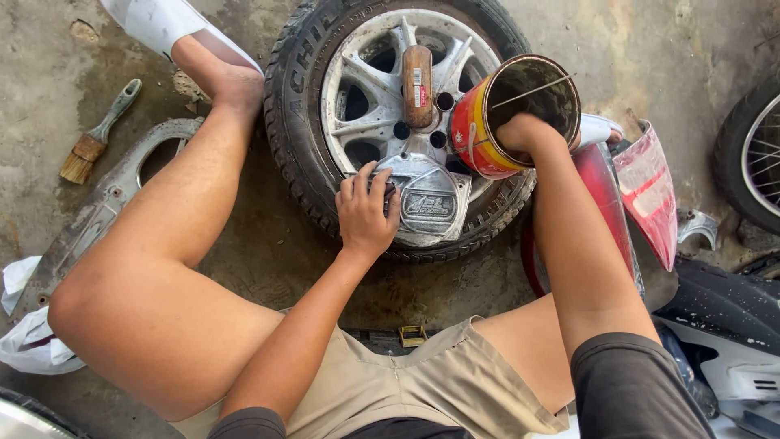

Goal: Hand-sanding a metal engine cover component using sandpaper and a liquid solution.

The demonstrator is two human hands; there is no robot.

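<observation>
A car wheel (pixel 309 154) with a silver alloy rim lies flat on the concrete floor between my bare legs. On its rim rests a grey metal engine cover (pixel 431 203). My left hand (pixel 367 213) presses on the cover's left edge with fingers curled over it. My right hand (pixel 528 134) grips the rim of a red and yellow paint can (pixel 479 134), tilted over the wheel's right side. A thin stick lies across the can's dark opening. A brown cylinder-shaped object (pixel 418 85) lies on the hub.
A paintbrush (pixel 96 138) lies on the floor at the left beside a grey metal frame part (pixel 106 203). Red and black motorcycle body panels (pixel 650 203) sit at the right, with a spoked wheel (pixel 751 154) beyond. White plastic bags (pixel 28 333) lie at lower left.
</observation>
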